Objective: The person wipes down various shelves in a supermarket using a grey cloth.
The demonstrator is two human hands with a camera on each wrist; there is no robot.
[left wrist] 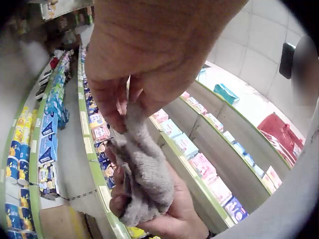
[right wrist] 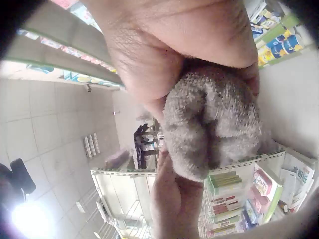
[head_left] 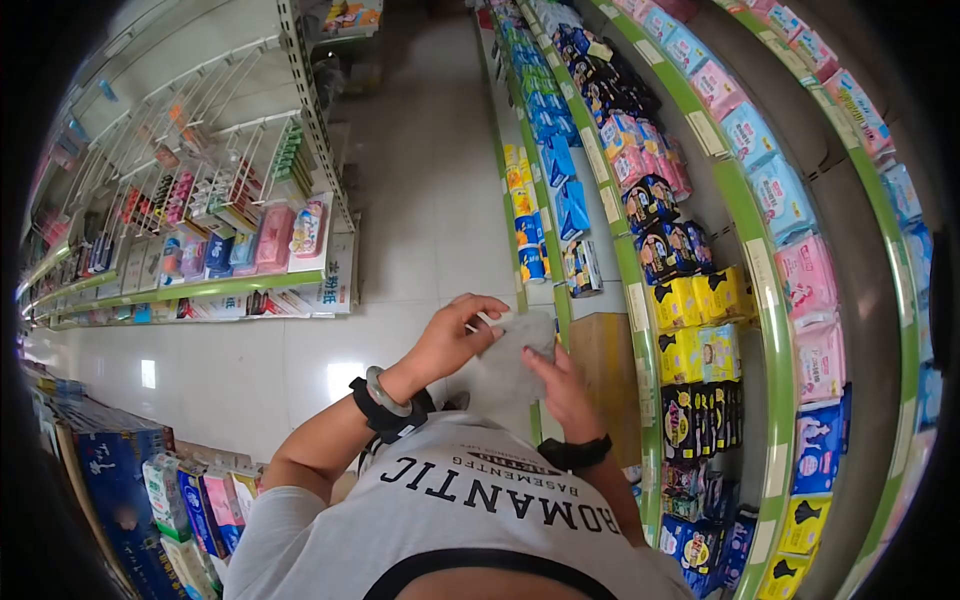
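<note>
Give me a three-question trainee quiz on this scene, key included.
1. True or false: only the left hand touches the cloth.
2. Multiple choice: where is the bangle worn? A) left arm; B) right arm; C) both arms.
3. Fill in: the largest word on the shirt reads ____.

Key:
1. False; the right hand grips it.
2. A.
3. ROMANTIC.
</note>
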